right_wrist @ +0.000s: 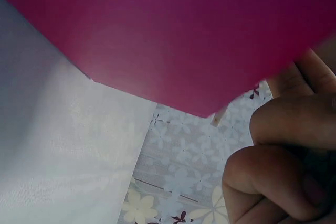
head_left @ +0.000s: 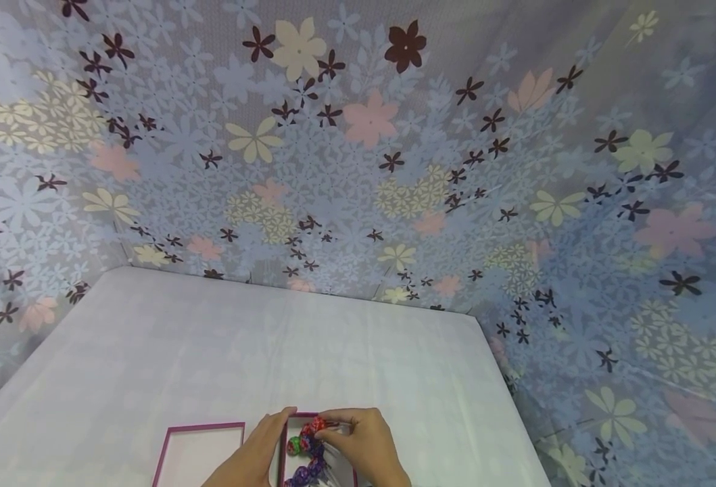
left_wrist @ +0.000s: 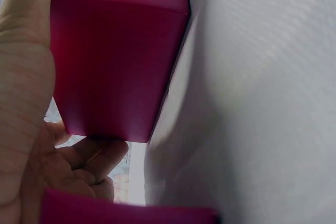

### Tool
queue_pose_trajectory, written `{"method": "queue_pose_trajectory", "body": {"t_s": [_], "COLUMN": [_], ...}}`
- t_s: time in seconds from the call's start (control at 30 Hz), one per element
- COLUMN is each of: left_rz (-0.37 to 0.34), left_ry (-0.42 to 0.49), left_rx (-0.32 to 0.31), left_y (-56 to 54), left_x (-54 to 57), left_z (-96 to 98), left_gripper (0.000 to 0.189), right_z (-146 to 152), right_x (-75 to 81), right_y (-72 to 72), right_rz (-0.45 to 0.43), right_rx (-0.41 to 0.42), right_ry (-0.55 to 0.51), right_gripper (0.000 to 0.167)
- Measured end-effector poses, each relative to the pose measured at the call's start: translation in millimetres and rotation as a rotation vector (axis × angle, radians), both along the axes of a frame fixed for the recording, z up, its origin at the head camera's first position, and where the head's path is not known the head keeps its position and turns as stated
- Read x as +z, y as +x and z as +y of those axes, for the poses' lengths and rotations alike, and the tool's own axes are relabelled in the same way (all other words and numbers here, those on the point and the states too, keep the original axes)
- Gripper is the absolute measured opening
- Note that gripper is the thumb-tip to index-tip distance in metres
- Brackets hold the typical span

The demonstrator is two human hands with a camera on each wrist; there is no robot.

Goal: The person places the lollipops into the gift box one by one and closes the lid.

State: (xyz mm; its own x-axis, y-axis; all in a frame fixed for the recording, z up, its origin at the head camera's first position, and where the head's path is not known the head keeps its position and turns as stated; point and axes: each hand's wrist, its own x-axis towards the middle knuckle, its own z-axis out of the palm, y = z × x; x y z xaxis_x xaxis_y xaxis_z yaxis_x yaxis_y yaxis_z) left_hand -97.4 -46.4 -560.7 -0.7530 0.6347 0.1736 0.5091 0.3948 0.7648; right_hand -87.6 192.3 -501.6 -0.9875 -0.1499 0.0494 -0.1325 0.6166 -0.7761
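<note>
A magenta box (head_left: pixel 282 461) with a white inside lies at the table's near edge. Several lollipops (head_left: pixel 301 475) in shiny wrappers, purple, red and green, lie in it with white sticks toward the right. My left hand (head_left: pixel 253 452) holds the box by its left side, with fingertips at the far corner. In the left wrist view the thumb lies at the rim and curled fingers meet the end of the magenta wall (left_wrist: pixel 113 72). Over the box's far right part, my right hand (head_left: pixel 366 439) pinches a red lollipop (head_left: pixel 318 424) between thumb and forefinger.
A second shallow tray with a magenta rim (head_left: pixel 205 427) and white inside lies left of the box, beside my left forearm. Both sit on a white-covered table (head_left: pixel 284 345). A flowered cloth (head_left: pixel 333 169) hangs behind and around the table.
</note>
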Motion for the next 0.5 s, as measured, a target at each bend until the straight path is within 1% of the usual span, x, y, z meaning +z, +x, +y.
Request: {"method": "queue_pose_trajectory", "body": {"t_s": [0.07,0.1,0.17,0.3,0.43,0.5], "left_rz": [0.033,0.034,0.022,-0.009,0.035,0.033], "left_ry": [-0.005,-0.006,-0.005,-0.009,-0.019,-0.003], "left_rx": [-0.002,0.000,0.003,0.009,0.016,0.011], "left_y": [-0.9,-1.0,-0.8,-0.1,0.5,0.8], "left_x": [-1.4,-1.4,-0.9,0.3,0.5,0.0], "left_z": [-0.1,-0.2,-0.5,-1.2,-1.1,-0.8], "left_gripper": [0.115,0.116,0.116,0.117,0.118,0.117], "right_z": [-1.5,-2.2,-3.4,-5.5,-6.0,-5.7], "right_x": [-0.2,0.3,1.0,1.8,0.1,-1.5], "right_y": [0.1,0.4,1.2,2.0,1.9,1.8], "right_rz": [-0.003,-0.007,-0.009,0.017,0.021,0.017], "right_rx": [-0.004,-0.007,-0.003,0.026,0.053,0.060], "right_ry": [0.017,0.020,0.021,0.028,0.037,0.054], "right_gripper": [0.030,0.030,0.030,0.028,0.027,0.028]}}
